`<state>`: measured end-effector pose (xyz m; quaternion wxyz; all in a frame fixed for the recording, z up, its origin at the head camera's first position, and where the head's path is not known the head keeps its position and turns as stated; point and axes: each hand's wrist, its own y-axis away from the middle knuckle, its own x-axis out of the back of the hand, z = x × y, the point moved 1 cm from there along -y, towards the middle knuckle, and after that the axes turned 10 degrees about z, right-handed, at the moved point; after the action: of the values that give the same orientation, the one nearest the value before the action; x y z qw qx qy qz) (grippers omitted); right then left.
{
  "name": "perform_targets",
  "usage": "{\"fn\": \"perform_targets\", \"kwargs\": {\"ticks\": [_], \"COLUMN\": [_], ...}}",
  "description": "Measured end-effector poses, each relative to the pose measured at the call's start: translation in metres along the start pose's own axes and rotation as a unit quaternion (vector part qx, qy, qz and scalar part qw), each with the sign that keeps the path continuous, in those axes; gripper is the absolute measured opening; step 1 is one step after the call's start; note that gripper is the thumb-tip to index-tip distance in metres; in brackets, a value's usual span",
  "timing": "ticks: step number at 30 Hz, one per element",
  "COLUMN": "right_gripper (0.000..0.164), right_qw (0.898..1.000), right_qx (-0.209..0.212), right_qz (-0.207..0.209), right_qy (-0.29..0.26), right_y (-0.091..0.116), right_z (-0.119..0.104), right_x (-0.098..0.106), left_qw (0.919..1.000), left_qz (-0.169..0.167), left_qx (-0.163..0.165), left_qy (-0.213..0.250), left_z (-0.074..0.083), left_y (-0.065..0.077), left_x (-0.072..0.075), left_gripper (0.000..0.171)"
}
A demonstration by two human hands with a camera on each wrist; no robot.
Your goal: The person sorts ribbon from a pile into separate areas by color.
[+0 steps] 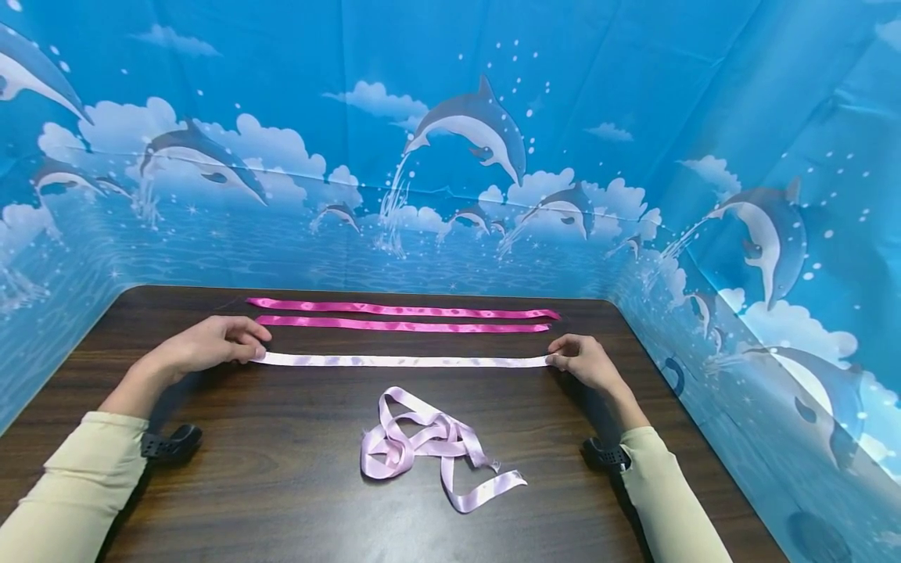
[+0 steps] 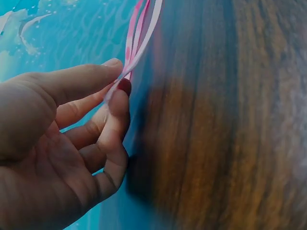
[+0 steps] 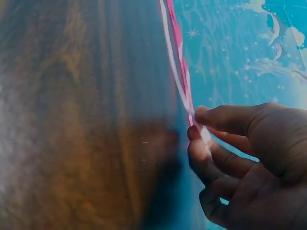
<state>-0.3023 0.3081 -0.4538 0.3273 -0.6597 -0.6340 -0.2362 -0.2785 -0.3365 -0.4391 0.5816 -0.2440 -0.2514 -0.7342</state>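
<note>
A pale lilac-white satin ribbon (image 1: pixel 401 361) is stretched straight from side to side, in front of two magenta ribbons. Its left end is pinched between thumb and fingertips of the left hand (image 1: pixel 214 344); the left wrist view shows the ribbon (image 2: pixel 146 40) running away from that pinch. At the other end, the right hand (image 1: pixel 583 360) pinches the ribbon in the same way, and the right wrist view shows its thumb (image 3: pixel 225 119) over the ribbon end. Nearer the person, a loose tangle of light pink ribbon (image 1: pixel 454 446) lies on the table, untouched by either hand.
Two magenta ribbons, one farther back (image 1: pixel 401 310) and one nearer (image 1: pixel 401 324), lie side by side along the back of the dark wooden table (image 1: pixel 281 485). A blue dolphin-print curtain (image 1: pixel 281 234) rises behind the table and along its sides. Both wrists wear black camera straps.
</note>
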Motion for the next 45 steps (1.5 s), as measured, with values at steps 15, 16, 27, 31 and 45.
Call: {"fn": "perform_targets", "kwargs": {"ticks": [15,16,27,31,45], "right_gripper": [0.033,0.033,0.036,0.035,0.032], "right_qw": [0.989,0.988,0.978,0.974,0.943], "right_qx": [0.114,0.118,0.145,0.167,0.285], "right_qz": [-0.009,-0.022,-0.115,-0.135,-0.152], "right_qy": [0.097,0.092,0.094,0.079,0.084], "right_y": [0.032,0.034,0.049,0.052,0.074], "right_z": [-0.081,-0.087,-0.111,-0.119,-0.151], "right_x": [0.038,0.037,0.016,0.01,-0.05], "left_qw": [0.9883,0.9868,0.9808,0.9759,0.964], "left_qz": [0.08,0.083,-0.005,-0.044,0.0], "left_qx": [-0.075,-0.088,-0.182,-0.202,-0.225], "left_qy": [-0.106,-0.108,-0.069,-0.072,-0.142], "left_z": [0.053,0.06,0.11,0.122,0.161], "left_y": [0.016,0.017,0.014,0.009,0.031], "left_x": [0.004,0.0,-0.101,-0.126,-0.166], "left_gripper": [0.054,0.052,0.032,0.034,0.016]}}
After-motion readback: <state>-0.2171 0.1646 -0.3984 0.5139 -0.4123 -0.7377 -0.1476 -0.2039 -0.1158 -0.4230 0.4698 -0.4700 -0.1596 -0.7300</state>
